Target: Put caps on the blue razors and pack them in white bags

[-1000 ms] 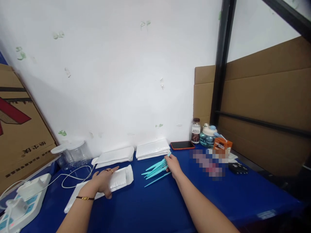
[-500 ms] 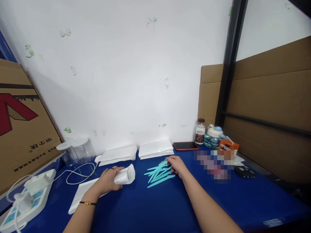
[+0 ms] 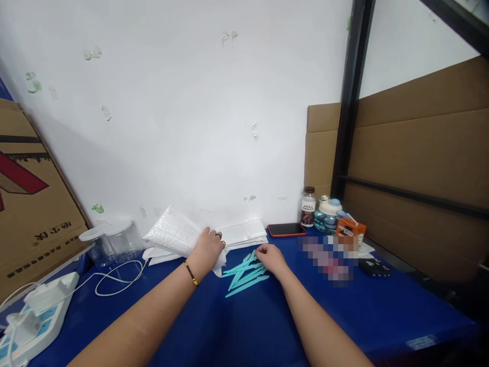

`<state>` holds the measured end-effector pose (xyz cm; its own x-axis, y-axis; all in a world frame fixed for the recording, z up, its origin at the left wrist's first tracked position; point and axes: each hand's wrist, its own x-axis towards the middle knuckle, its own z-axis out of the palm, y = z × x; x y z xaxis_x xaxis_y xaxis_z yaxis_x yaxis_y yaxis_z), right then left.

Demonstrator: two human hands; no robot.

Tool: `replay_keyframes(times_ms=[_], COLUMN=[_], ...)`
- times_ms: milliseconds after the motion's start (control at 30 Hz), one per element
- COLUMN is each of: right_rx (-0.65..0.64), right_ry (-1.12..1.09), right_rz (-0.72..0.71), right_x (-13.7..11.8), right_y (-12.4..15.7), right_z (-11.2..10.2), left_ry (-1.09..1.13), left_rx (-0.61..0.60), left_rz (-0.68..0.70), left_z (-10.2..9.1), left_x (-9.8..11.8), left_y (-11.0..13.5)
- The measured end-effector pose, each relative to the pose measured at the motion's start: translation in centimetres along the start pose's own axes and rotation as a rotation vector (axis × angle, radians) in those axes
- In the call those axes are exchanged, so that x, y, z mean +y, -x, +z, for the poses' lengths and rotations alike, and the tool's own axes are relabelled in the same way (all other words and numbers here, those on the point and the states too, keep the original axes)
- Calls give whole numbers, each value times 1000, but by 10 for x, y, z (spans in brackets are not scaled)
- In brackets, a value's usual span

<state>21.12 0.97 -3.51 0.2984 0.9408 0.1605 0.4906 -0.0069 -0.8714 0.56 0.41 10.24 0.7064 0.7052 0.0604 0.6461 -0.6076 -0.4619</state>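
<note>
My left hand [image 3: 209,246] grips a white padded envelope [image 3: 173,235] and holds it lifted off the blue table [image 3: 252,326], close to the teal sticks. A pile of several teal plastic sticks [image 3: 244,272] lies on the table in the middle. My right hand [image 3: 269,256] rests on the right end of that pile, fingers curled onto the sticks. A gold bracelet is on my left wrist.
Two stacks of white envelopes [image 3: 242,233] lie against the wall. An orange-edged phone [image 3: 286,229], a bottle [image 3: 307,206], a water jug [image 3: 327,213] and an orange box [image 3: 349,230] stand at the right. Clear jars [image 3: 114,239], a cable and a power strip [image 3: 28,318] are at the left. Cardboard flanks both sides.
My left hand picked the white envelope up from the left part of the table and carried it up and right toward the sticks. My right hand stayed on the sticks.
</note>
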Motion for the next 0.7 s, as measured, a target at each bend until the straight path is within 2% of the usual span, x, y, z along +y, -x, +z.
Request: replay_keyframes(times_ms=[100,200,367,433,500,567,633,700], right_rx=[-10,-13,63,48,-2,-70,-109,-94], right_ry=[19,23,45,54,47,31,27,32], right_rz=[-28,-64,-152,-152,-166,-209,-251,-272], right_x=[-1,-1,3,2,0,-2,-2,1], right_y=[1,1,-7,-10,-13,-14,-13,-12], right_z=[1,-3,-26,-34,-39,-41,-40,-39], left_ry=[-11,20,183,273,398,569,744,801], left_rx=[-12,-99,-322,-385,-312,-175,-64,-36], left_rz=[-8,-62,-244,-337,-373,-332,-251,-244], left_z=[-2,10,60,81,93,98,99,101], left_x=[-5,-25,-65,-74,-75,-64,-45,-22], left_y=[-1,11,58,76,81,71,47,17])
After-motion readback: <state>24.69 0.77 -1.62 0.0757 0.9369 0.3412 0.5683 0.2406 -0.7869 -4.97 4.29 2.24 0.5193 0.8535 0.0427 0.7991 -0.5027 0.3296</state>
